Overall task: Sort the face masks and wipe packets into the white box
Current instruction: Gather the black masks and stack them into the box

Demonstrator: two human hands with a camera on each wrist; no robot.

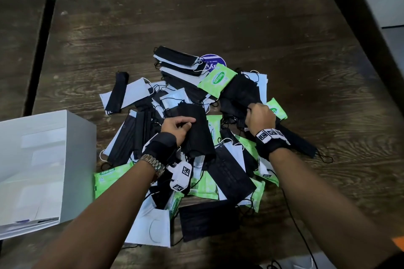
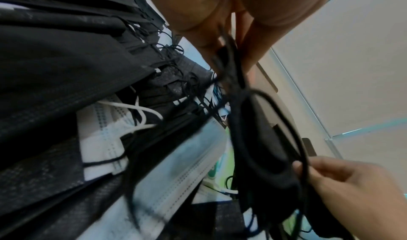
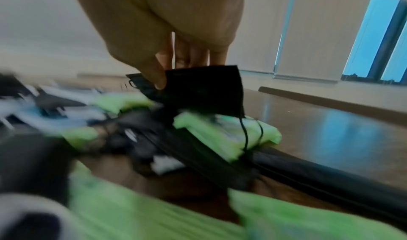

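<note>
On the table (image 1: 218, 17), a mixed heap of black, white and pale-blue face masks (image 1: 135, 91) and green wipe packets (image 1: 216, 81) lies in front of the person; the white box (image 1: 39, 166) stands at the near left, just beside the heap, and no item can be seen in it from this angle.

Left hand (image 1: 178, 125): fingers and thumb curled round a black mask (image 1: 197, 131) at the centre of the heap. The left wrist view shows its black ear loops (image 2: 275, 122) hanging, one touching a finger of the right hand.

Right hand (image 1: 260, 116): thumb and fingers pinch the edge of a second black mask (image 3: 204, 88), raised slightly above the green packets beneath it.

Assessment: the step in hand is gathering black masks. Loops across the heap are tangled, so each mask is best lifted slowly and straight up, checking that no neighbouring loop or packet trails. Squaring both masks together before carrying them left to the box would keep the stack flat.
</note>
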